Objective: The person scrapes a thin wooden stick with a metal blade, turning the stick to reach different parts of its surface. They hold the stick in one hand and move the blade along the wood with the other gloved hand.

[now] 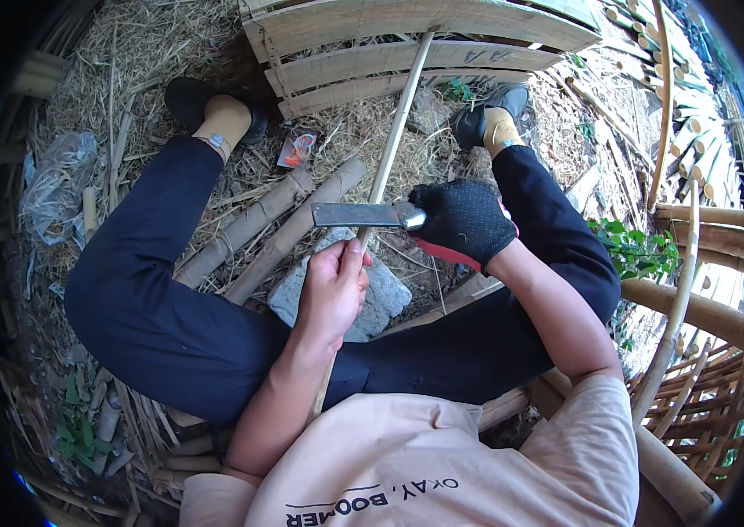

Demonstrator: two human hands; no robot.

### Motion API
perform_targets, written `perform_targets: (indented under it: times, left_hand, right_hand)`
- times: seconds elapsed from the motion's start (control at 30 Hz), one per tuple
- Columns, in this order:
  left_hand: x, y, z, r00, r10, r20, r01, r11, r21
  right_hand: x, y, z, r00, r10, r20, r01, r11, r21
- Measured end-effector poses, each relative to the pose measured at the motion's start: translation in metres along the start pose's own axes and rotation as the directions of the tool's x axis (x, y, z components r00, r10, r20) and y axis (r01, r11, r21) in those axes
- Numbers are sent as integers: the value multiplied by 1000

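My bare left hand [334, 288] is closed round a long, thin bamboo strip [399, 123], thumb on top. The strip runs from beside my left forearm up to the slatted wooden crate ahead, where its far end rests against a slat. My right hand [467, 223], in a black glove with red on the palm side, grips the handle of a knife [356, 216] with a straight, squared-off blade. That blade lies across the strip just beyond my left fingertips; its cutting edge cannot be made out. Beneath my left hand is a grey stone [383, 297].
The wooden crate [424, 70] stands between my feet. Two bamboo poles [253, 220] lie left of the stone on straw-covered ground. A clear plastic bag [60, 180] is at far left. Cut bamboo [701, 149], a bamboo frame [714, 316] and a woven basket [718, 400] are at right.
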State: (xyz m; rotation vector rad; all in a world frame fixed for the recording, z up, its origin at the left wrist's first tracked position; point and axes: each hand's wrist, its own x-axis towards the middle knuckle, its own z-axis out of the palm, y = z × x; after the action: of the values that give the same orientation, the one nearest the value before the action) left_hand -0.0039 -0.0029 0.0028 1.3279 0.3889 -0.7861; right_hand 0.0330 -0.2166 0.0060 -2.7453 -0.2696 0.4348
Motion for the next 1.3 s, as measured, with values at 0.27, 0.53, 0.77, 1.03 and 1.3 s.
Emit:
perform_targets:
  times: [0.27,0.53,0.77,1.03,1.3]
  left_hand:
    - [8,-20,-2,936,327,-132,-220,834,506]
    - [6,-16,0,933,339,-121,-221,806,550]
    - [4,-19,-1,951,298,-87,-228,860,457]
    - [8,-21,-4,955,278,-99,-227,906,358]
    - [2,-8,-6,997,-23,73,25,999,-29]
  right_hand:
    - [5,-4,-1,989,65,131,-55,995,-82]
    - [30,54,-6,985,166,-53,-172,974,-145]
    - [37,74,-10,944,277,-180,-302,944,-134]
    - [24,51,-15,950,255,-181,-259,966,-2]
    - [26,16,-2,992,109,55,-109,994,-12]
